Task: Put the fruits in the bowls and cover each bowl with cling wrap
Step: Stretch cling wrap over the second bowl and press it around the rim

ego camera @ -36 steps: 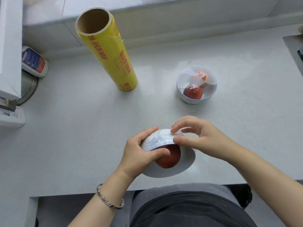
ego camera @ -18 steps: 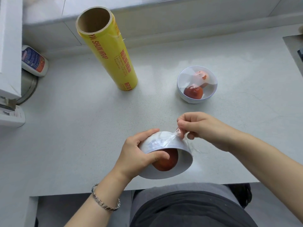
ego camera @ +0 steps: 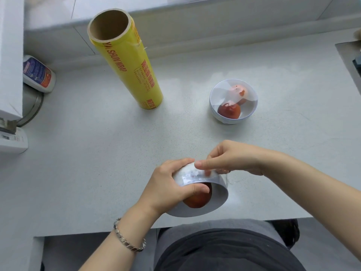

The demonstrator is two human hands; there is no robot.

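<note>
My left hand (ego camera: 166, 188) grips a white bowl (ego camera: 214, 198) tilted toward me at the counter's front edge, thumb across its mouth. A red fruit (ego camera: 199, 200) shows inside under clear film. My right hand (ego camera: 232, 159) presses the cling wrap (ego camera: 195, 174) flat against the bowl's outer wall, fingers extended on it. A second white bowl (ego camera: 233, 118) stands upright farther back on the right, film stretched over it, with a red fruit (ego camera: 229, 111) and a paler one (ego camera: 238, 91) inside. The yellow cling wrap roll (ego camera: 129, 65) stands on end at the back.
A white bottle with a blue and red label (ego camera: 38, 74) lies at the far left beside a round metal rim (ego camera: 33, 109). A white appliance (ego camera: 10, 75) fills the left edge. A sink corner (ego camera: 349, 57) sits at the far right. The counter edge (ego camera: 136, 229) runs just below the tilted bowl.
My right hand pulled a pinch of film up and away from the bowl, then came back down and now lies flat on the bowl's wall. The bowl stays tilted in my left hand.
</note>
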